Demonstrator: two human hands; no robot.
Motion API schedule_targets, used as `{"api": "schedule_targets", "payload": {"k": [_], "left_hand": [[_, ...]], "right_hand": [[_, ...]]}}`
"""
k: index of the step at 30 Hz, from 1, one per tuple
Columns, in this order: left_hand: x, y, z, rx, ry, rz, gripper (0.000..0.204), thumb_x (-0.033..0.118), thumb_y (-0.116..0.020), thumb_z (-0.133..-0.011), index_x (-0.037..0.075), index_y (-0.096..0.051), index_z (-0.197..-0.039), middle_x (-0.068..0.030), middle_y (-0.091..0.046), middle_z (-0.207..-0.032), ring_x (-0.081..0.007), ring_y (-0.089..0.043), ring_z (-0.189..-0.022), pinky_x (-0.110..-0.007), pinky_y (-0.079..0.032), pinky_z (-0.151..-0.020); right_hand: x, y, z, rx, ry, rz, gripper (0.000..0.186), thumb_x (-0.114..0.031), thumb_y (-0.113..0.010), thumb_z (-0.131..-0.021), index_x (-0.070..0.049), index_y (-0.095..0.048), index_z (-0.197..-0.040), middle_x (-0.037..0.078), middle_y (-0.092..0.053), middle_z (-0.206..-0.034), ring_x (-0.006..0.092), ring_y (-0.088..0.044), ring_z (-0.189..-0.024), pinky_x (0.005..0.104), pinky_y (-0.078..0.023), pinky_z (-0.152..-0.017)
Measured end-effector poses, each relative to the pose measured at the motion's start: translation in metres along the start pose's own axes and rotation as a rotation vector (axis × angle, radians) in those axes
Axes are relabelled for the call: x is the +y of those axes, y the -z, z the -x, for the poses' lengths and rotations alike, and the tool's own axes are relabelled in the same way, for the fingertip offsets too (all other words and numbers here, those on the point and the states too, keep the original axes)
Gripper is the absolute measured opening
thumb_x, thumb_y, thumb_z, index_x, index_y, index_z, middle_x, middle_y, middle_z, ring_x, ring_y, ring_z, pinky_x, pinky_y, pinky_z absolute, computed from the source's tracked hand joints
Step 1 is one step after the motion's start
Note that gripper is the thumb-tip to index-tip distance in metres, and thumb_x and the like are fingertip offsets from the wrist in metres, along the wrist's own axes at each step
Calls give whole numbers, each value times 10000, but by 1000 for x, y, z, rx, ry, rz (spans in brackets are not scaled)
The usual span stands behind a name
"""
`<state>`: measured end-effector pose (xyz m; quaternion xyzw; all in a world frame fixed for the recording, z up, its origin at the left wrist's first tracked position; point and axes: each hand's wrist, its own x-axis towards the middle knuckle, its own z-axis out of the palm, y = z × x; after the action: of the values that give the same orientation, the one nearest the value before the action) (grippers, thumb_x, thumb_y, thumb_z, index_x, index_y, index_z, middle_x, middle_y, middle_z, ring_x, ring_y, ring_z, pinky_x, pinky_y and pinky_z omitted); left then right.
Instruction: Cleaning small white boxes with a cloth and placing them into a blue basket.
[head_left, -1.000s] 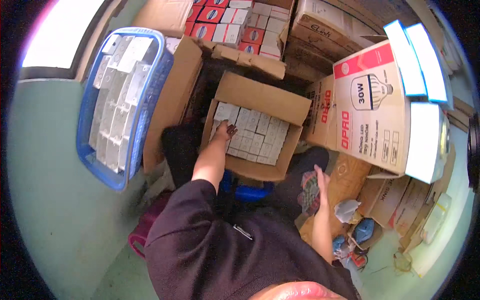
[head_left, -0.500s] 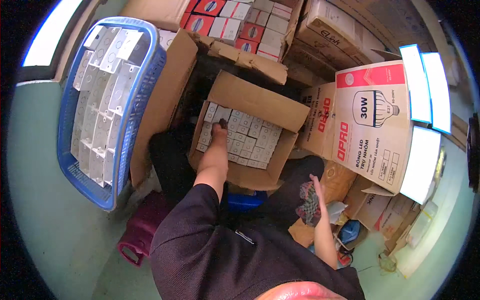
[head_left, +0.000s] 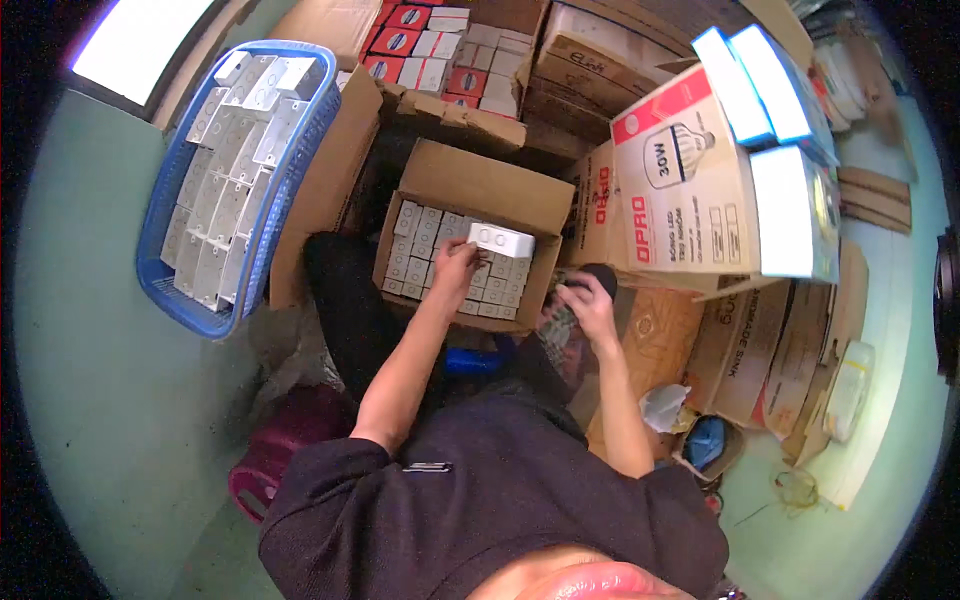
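Observation:
My left hand [head_left: 456,270] is closed on the near-left end of a white rectangular electrical back box [head_left: 503,240], its round knockouts showing. The box is held above an open cardboard carton [head_left: 482,172] filled with rows of similar white boxes [head_left: 407,250]. To the right of the carton, my right hand [head_left: 590,306] has its fingers curled and slightly blurred. A dark patterned cloth [head_left: 566,345] hangs at its fingers, over my right leg; the grip itself is partly hidden.
A blue plastic basket [head_left: 327,120] of white boxes leans at left. Behind stands a carton of red-and-white packets [head_left: 397,42]. At right, a light-bulb carton [head_left: 690,225] sits beside white-and-blue boxes [head_left: 795,215]. A maroon plastic stool [head_left: 290,455] is near my left side.
My left hand has lifted a white back box out of the carton's far-left area and moved it right. My right hand has come inward toward the carton, its fingers now curled.

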<state>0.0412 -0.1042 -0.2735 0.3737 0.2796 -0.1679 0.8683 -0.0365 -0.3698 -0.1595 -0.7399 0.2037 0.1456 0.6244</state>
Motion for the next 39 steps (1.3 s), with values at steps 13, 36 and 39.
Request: {"api": "schedule_targets", "payload": {"k": [13, 36, 39], "left_hand": [[142, -91, 200, -694, -313, -214, 488, 201, -698, -1019, 15, -497, -1422, -122, -658, -1283, -197, -635, -1172, -343, -512, -986], [159, -141, 248, -664, -923, -633, 455, 47, -486, -1003, -12, -544, -1451, -230, -485, -1576, -334, -434, -1498, -435, -328, -1227], [169, -129, 264, -569, -999, -834, 423, -13, -542, -930, -21, -633, -1343, -242, -584, -1463, -355, -538, -1409, -421, -418, -1159]], "right_hand": [[-146, -63, 91, -343, 700, -327, 1258, -321, -985, -552, -5, -355, -1593, 132, -504, -1546, 250, -496, -1424, 408, -356, -1207], [-170, -63, 123, -27, 847, -54, 1228, -210, -972, -581, -10, -318, -1600, 145, -534, -1468, 238, -515, -1389, 389, -409, -1165], [-167, -65, 124, -55, 835, -4, 1216, -178, -964, -594, -18, -312, -1608, 144, -521, -1485, 241, -510, -1397, 404, -399, -1176]]}}
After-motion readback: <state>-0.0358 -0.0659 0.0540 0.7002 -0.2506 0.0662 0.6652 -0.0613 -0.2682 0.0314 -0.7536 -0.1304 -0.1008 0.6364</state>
